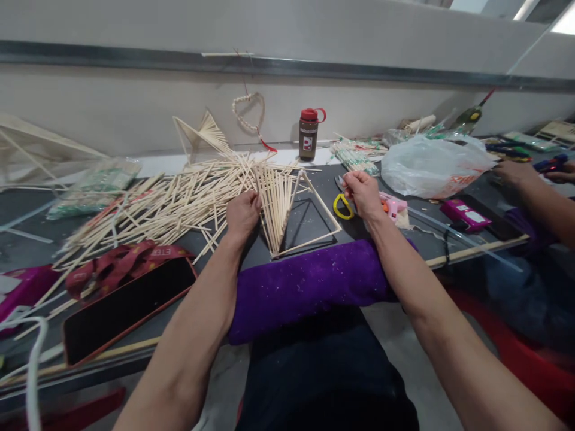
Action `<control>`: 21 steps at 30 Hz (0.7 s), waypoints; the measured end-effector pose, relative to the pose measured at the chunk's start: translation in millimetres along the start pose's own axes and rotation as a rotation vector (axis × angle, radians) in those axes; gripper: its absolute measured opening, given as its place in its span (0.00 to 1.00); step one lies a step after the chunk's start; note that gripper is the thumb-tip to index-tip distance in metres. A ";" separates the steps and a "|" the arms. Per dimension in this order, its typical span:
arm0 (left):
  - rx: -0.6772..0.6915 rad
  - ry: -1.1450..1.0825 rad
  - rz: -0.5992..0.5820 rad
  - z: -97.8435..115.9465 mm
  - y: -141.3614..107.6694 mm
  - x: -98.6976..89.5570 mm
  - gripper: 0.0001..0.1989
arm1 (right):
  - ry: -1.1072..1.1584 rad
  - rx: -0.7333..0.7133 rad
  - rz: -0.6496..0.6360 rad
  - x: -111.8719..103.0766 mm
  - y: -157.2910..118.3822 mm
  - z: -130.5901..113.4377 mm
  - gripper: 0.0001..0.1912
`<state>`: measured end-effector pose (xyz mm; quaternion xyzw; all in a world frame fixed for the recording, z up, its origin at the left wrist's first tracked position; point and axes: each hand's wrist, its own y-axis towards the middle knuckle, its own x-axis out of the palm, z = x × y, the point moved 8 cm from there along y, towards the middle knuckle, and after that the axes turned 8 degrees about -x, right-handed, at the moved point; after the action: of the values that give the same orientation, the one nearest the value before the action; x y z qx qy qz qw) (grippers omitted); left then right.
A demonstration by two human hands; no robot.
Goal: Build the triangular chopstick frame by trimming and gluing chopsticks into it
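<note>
So, L hand (243, 213) curled by frame (282, 209) edge; R hand (363, 194) pinched, apart; grips unclear.

Your dark table (18, 206), edged in pale trim, spreads before you beneath a loose heap of pale sticks (179, 200); a stick frame (278, 209) stands in front of you, beside the heap; to your left lie a clear packet (92, 188), a dark red lanyard (130, 266), a black-screened phone (130, 308) and a magenta box (27, 293); to your right, yellow-handled scissors (343, 206), a pink tool (393, 206), a white plastic bag (435, 164) and a second magenta box (466, 215); a speckled purple pad (309, 281) lines your near edge; a red-capped bottle (308, 143) stands at the back.
</note>
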<state>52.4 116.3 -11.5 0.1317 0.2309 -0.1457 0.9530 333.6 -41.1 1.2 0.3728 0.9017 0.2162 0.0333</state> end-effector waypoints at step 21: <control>-0.123 -0.360 -0.014 26.1 -24.9 3.0 0.17 | -0.128 0.003 -0.188 13.8 -14.7 -6.1 0.09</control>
<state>57.0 84.4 4.9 0.0432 0.0660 -0.1590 0.9841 312.7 -43.1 2.0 0.2999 0.9290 0.1867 0.1104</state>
